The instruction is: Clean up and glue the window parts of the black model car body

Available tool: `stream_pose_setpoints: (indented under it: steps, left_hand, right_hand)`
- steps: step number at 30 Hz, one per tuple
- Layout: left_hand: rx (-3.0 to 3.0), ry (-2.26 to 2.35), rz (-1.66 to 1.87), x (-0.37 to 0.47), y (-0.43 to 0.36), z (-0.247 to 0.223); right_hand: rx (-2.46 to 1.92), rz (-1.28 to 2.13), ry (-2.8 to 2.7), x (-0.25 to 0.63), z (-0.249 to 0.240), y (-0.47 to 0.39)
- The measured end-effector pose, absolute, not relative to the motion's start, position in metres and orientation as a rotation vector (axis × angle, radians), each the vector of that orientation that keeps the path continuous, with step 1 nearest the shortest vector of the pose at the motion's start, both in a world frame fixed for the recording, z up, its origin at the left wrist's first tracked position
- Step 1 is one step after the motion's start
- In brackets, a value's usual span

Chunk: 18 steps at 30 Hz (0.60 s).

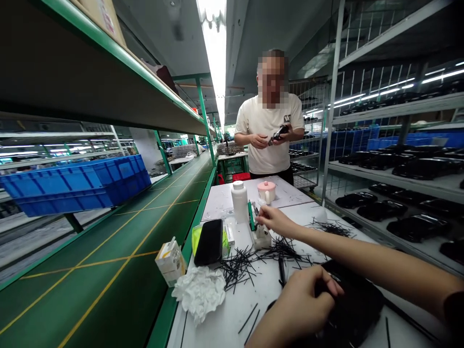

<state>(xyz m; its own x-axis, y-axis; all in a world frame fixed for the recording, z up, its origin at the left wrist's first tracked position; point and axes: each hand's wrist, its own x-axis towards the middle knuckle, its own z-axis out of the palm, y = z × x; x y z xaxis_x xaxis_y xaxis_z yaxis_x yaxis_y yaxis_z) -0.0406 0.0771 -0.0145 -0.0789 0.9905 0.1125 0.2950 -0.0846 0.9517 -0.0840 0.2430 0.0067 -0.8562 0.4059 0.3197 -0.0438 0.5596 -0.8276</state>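
My right hand point(275, 221) reaches out over the table, thumb and fingers pinched together at the top of a small pale holder point(261, 240). Whatever is between those fingertips is too small to make out. A green-handled tool point(251, 216) stands upright in the holder, just left of the fingers. Nearer to me, my left hand point(308, 299) is closed, its fingers curled at the edge of a glossy black piece point(357, 309). What the left fingers hold is hidden. Thin black strips point(241, 268) lie scattered around the holder.
A white bottle point(239, 200), pink-lidded mug point(267, 191), black phone point(209, 242), crumpled paper point(201, 292) and small carton point(171, 261) stand or lie leftward. A green conveyor point(119, 270) runs alongside. Across the table, a person point(270, 130) holds a black object. Racks point(398, 166) line the right.
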Motion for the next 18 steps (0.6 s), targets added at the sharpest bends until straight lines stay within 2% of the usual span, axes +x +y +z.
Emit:
stream_pose_setpoints:
  steps: [5,10,14,18]
  left_hand:
    - [1.48,1.473,1.128,-0.04,0.076,-0.007]
    - [1.512,1.459,1.097,-0.039,0.076,0.001]
    - [1.523,1.494,1.045,-0.039,0.079,0.007]
    - [1.488,1.506,1.042,-0.037,0.081,0.01]
  right_hand:
    - [-0.242,1.278,-1.888,-0.05,0.051,0.255]
    - [-0.264,1.333,-1.549,0.031,0.081,0.251]
    - [-0.391,1.371,-1.412,0.108,0.069,0.223]
    - [-0.634,1.455,-1.327,0.161,0.026,0.188]
